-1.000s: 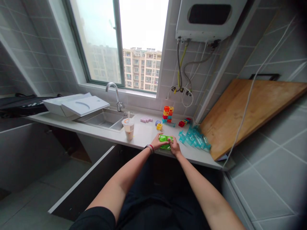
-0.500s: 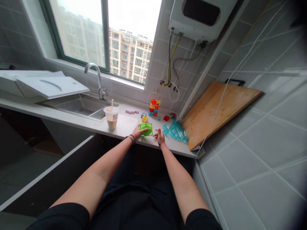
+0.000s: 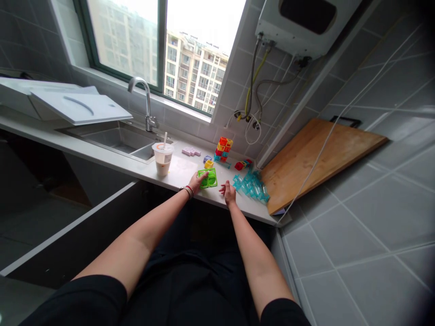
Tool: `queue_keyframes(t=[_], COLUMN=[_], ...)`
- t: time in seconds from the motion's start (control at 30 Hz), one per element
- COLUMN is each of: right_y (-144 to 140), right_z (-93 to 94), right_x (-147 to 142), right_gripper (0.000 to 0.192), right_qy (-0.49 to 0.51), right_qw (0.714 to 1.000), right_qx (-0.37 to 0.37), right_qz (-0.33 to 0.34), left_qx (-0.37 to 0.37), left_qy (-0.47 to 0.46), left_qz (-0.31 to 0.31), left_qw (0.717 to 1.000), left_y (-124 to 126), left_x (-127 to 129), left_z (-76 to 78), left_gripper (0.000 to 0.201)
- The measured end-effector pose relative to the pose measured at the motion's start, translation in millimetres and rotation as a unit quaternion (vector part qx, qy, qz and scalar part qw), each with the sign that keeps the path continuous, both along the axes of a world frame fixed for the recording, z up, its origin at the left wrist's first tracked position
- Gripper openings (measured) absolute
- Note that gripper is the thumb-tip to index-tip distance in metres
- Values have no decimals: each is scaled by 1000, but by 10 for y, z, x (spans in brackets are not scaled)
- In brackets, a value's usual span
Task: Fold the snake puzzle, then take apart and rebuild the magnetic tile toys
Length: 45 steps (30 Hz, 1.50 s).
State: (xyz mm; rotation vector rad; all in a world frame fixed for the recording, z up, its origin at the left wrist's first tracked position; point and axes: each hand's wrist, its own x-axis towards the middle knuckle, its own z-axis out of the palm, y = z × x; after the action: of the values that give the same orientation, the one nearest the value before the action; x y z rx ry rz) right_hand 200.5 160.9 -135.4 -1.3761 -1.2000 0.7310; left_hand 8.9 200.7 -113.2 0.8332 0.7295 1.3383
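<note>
While my left hand (image 3: 196,182) pins the green tile piece (image 3: 208,178) flat on the worktop (image 3: 176,174), my right hand (image 3: 229,192) hovers loose-fingered and empty beside it. Looks mid-build; next I'd grab from the teal pile (image 3: 250,185).

The person wears a black short-sleeved top, its sleeves (image 3: 84,301) ending above the elbows, so both forearms are bare. Dark black clothing also covers the lap (image 3: 200,276) between the arms. On the left wrist sits a thin bracelet (image 3: 187,190) of dark and red bands, just behind the left hand (image 3: 196,181). The right hand (image 3: 229,193) and its wrist carry nothing: no ring, watch or glove shows on either of the hands.
</note>
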Motion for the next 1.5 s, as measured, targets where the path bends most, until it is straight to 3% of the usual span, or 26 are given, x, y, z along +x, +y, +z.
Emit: queue_keyframes(t=[0.4, 0.67, 1.5], right_y=[-5, -8, -19], right_z=[11, 27, 14], right_x=[-5, -13, -11], right_gripper=[71, 68, 56], right_qy=[-18, -24, -54], right_qw=[1000, 1000, 998], right_qx=[-3, -4, 5], right_qz=[0, -3, -8], left_qx=[-14, -7, 11], left_qy=[35, 59, 95], left_qz=[3, 11, -1], left_qw=[999, 998, 995], left_y=[39, 24, 12], left_x=[10, 4, -23], left_z=[-75, -60, -63], left_gripper=[30, 69, 66])
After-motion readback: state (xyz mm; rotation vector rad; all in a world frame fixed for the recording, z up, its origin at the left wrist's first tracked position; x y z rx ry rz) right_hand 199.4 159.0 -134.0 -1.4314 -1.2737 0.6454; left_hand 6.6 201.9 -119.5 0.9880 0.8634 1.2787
